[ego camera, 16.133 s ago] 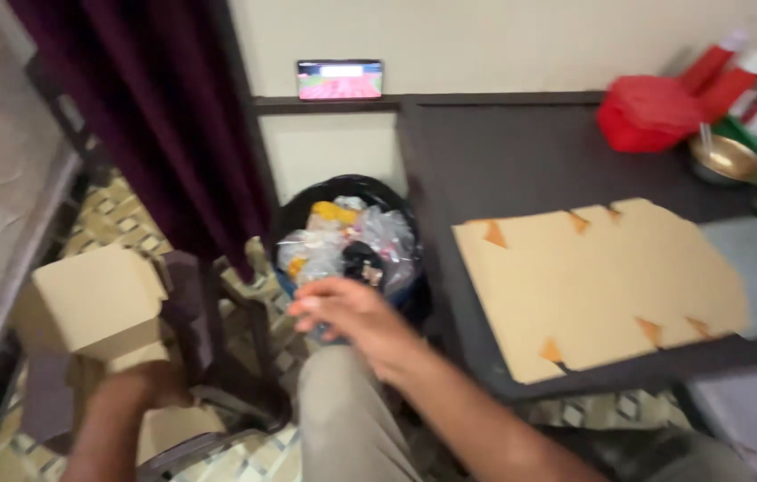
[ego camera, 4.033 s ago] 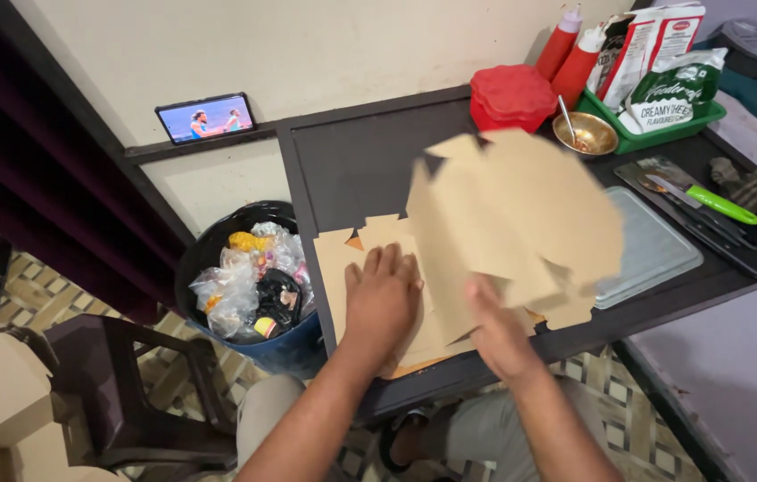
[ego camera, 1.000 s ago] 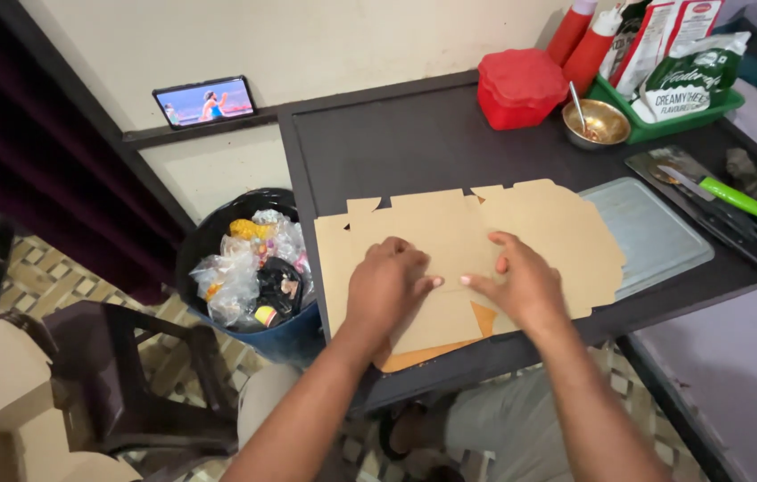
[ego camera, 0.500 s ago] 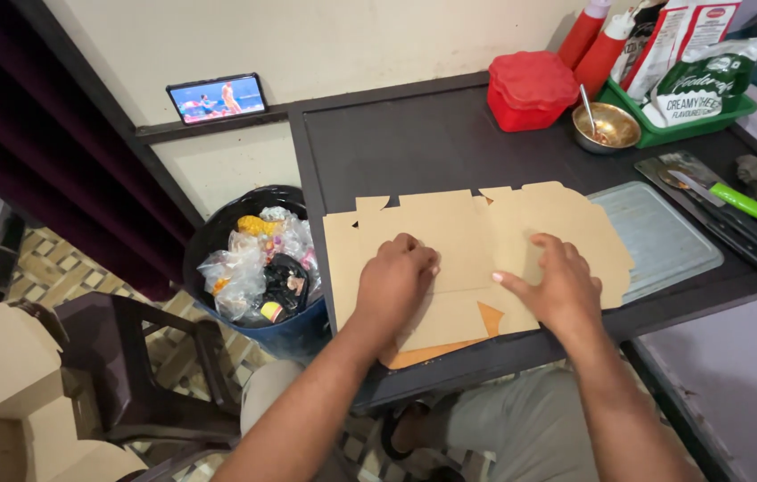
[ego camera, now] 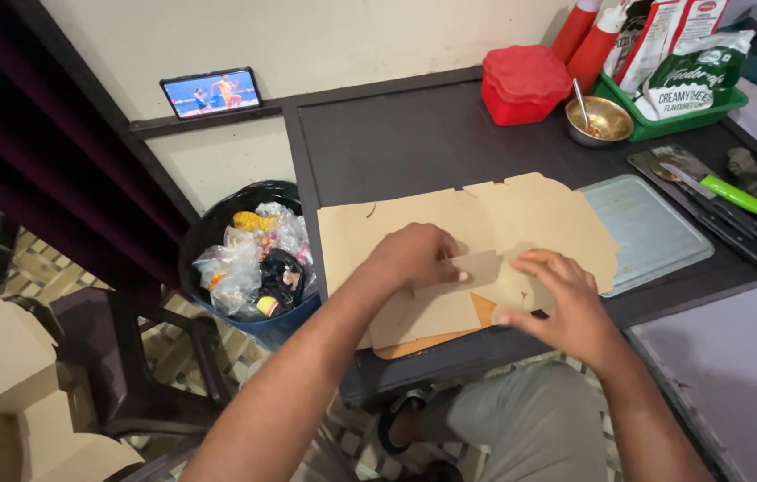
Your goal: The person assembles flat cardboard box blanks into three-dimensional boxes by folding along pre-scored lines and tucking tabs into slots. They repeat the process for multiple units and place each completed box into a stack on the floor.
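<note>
1. Head view: a flat, unfolded cardboard sheet (ego camera: 485,232), matte brown with cut tabs and a scalloped far edge, is lying on the dark, smooth table (ego camera: 414,134) near its front edge.
2. The left hand (ego camera: 414,254) is resting on the sheet's middle, its fingers curling around a small rectangular flap (ego camera: 467,270) and pinching it up off the surface.
3. The right hand (ego camera: 561,303) is hovering just beside that flap, fingers spread and loosely bent, the fingertips touching the cardboard's lower right part; it is grasping nothing that can be seen.
4. An orange-toned second sheet (ego camera: 450,335) is peeking out beneath the first at the near edge.
5. A pale, translucent rectangular tray (ego camera: 655,228) is sitting right of the cardboard, partly tucked under it.
6. Farther back, a glossy red plastic box (ego camera: 525,82) and a round brass-coloured bowl (ego camera: 599,120) with a spoon are standing side by side, next to a green basket (ego camera: 664,112) holding soft pouches.
7. A green-handled knife (ego camera: 717,189) is lying on the right.
8. Left of the table, a round bin (ego camera: 253,259) lined in black is brimming with crinkled plastic bags.
9. Folded cardboard boxes (ego camera: 4,357) are stacking at the lower left.
</note>
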